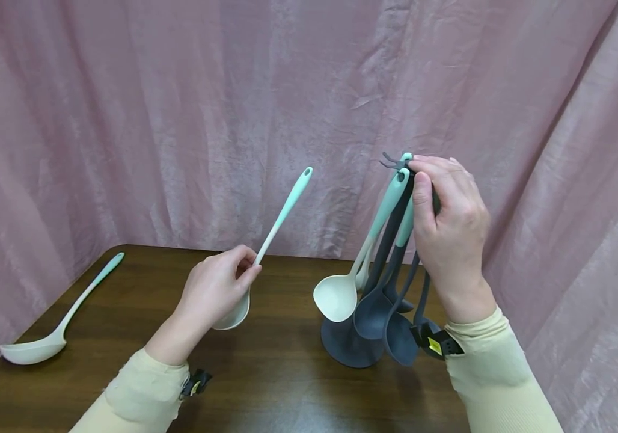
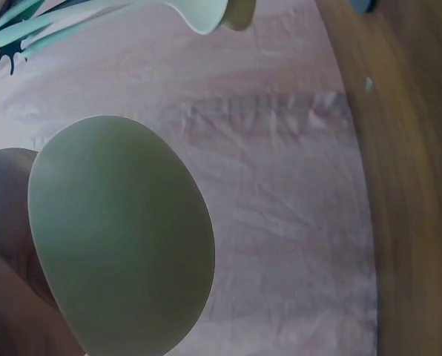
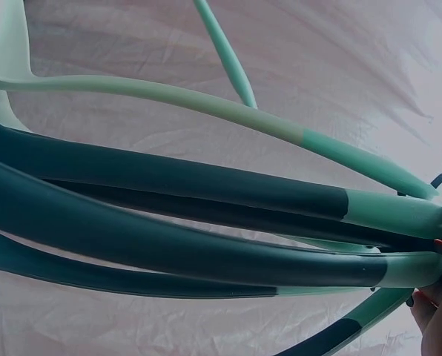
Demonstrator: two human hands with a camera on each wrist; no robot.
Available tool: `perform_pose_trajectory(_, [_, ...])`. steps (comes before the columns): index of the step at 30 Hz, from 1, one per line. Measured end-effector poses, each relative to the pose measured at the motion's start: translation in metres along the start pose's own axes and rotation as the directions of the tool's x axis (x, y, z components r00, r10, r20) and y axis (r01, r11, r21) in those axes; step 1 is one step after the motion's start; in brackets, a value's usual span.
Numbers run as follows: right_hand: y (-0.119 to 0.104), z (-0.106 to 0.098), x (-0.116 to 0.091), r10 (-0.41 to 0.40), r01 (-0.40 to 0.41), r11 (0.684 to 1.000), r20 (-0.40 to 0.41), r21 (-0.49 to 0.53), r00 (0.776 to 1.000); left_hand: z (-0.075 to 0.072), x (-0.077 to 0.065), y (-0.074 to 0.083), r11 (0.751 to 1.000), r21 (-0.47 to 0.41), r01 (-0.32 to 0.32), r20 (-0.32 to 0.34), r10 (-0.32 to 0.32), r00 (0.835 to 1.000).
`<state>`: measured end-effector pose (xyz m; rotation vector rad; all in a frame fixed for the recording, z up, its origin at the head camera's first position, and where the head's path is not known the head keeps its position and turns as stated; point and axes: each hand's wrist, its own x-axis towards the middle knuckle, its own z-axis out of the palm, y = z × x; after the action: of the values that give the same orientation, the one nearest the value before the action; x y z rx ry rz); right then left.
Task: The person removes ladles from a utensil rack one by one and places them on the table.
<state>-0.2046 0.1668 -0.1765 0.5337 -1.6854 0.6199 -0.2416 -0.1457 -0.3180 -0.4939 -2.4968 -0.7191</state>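
My left hand (image 1: 217,285) grips a white spoon (image 1: 283,216) with a mint handle low on its shaft, the handle slanting up to the right. Its oval bowl (image 2: 124,237) fills much of the left wrist view. My right hand (image 1: 452,222) holds the top of a dark grey utensil stand (image 1: 349,346), fingers and thumb around its hooked head. From the hooks hang a white ladle (image 1: 336,299) and several dark grey utensils (image 1: 401,340) with mint handle ends. In the right wrist view, the hanging handles (image 3: 399,215) converge at my fingertips.
A second white ladle (image 1: 33,352) with a mint handle lies at the left of the brown wooden table (image 1: 282,361). Pink curtains (image 1: 233,120) enclose the back and sides. Each wrist carries a small black camera strap (image 1: 195,383).
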Motion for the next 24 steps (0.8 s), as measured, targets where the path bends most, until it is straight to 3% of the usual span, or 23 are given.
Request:
perform_pose_trajectory(16, [0.003, 0.0, -0.001, 0.006, -0.006, 1.0, -0.009, 0.004, 1.0, -0.012, -0.021, -0.041, 0.99, 0.138, 0.019, 0.009, -0.02, 1.0])
perform_pose_trajectory(24, [0.004, -0.003, -0.001, 0.013, -0.013, 1.0, -0.003, -0.001, 1.0, -0.023, -0.028, -0.06, 0.984, 0.177, 0.027, -0.033, -0.021, 0.999])
